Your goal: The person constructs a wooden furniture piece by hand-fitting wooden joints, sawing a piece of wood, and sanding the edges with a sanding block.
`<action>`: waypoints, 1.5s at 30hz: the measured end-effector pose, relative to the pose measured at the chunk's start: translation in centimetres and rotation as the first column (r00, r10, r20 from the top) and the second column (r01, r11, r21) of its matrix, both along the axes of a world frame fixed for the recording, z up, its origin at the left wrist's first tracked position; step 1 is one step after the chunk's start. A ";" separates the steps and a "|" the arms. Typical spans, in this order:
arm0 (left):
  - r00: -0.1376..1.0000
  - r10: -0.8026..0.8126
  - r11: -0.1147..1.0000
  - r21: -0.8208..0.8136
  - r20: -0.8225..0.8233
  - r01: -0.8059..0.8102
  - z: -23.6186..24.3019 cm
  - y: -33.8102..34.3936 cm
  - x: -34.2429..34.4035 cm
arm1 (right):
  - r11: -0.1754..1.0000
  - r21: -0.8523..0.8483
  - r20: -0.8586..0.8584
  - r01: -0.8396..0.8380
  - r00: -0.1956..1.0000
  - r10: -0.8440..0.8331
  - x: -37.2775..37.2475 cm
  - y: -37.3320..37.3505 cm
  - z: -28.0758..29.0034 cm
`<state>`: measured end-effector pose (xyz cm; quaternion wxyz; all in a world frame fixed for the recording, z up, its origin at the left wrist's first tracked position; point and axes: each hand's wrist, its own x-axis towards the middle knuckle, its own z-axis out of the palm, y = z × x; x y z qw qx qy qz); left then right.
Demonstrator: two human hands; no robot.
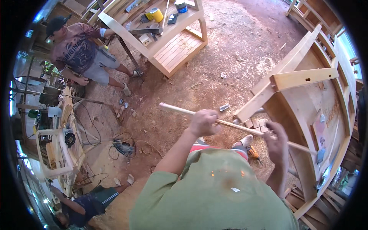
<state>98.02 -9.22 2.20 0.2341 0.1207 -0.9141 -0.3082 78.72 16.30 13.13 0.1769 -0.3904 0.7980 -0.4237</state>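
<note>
A long, thin wooden stick slants across in front of my body, its left end tinged pink. My left hand is closed around it left of its middle, knuckles up. Farther along to the right, my right hand lies over the stick with bent fingers, slightly blurred. The stick comes out again past this hand and stretches toward the curved wooden frame. Whether anything else sits under the right fingers is hidden.
An orange power drill and small wood blocks lie by my feet. A wooden cabinet carrying tins stands ahead. One person stands beside it; another is at lower left. A corded tool with cables lies on the shaving-strewn floor.
</note>
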 end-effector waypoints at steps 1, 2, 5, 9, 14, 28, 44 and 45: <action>1.000 -0.002 1.000 0.008 0.003 0.002 -0.1 -0.6 0.4 | 0.977 0.186 0.064 -0.104 0.994 0.094 1.8 -1.6 0.0; 0.997 -0.081 0.997 0.019 0.007 0.081 -0.3 -1.4 0.5 | 0.947 0.298 0.020 -0.120 0.993 0.120 3.6 -2.9 -0.2; 0.973 -0.231 0.973 0.013 -0.014 0.231 -0.2 -4.4 0.7 | 0.877 0.463 0.159 -0.132 0.985 0.065 6.7 -5.0 -0.6; 0.934 -0.346 0.938 -0.047 -0.092 0.343 -0.1 -7.1 -3.3 | 0.903 0.428 0.266 -0.032 0.960 -0.092 7.9 -5.3 -1.8; 0.796 -0.321 0.937 -0.052 -0.513 0.345 1.3 -6.4 -10.5 | 0.863 0.283 0.270 0.417 0.829 -0.489 6.4 -5.2 -2.4; 0.742 -0.665 0.704 0.256 -0.089 0.662 0.4 -11.7 -26.5 | 0.291 -0.092 0.211 0.952 0.304 -0.929 10.8 -4.2 -3.3; -0.007 -0.985 -0.058 -0.295 0.174 0.954 1.3 1.6 -52.9 | -0.369 0.177 0.262 0.912 -0.405 -0.876 23.9 -29.7 -5.8; 0.001 -0.987 -0.058 -0.368 0.159 0.928 1.1 1.8 -53.4 | -0.376 0.193 0.270 0.906 -0.418 -0.867 24.3 -31.8 -6.0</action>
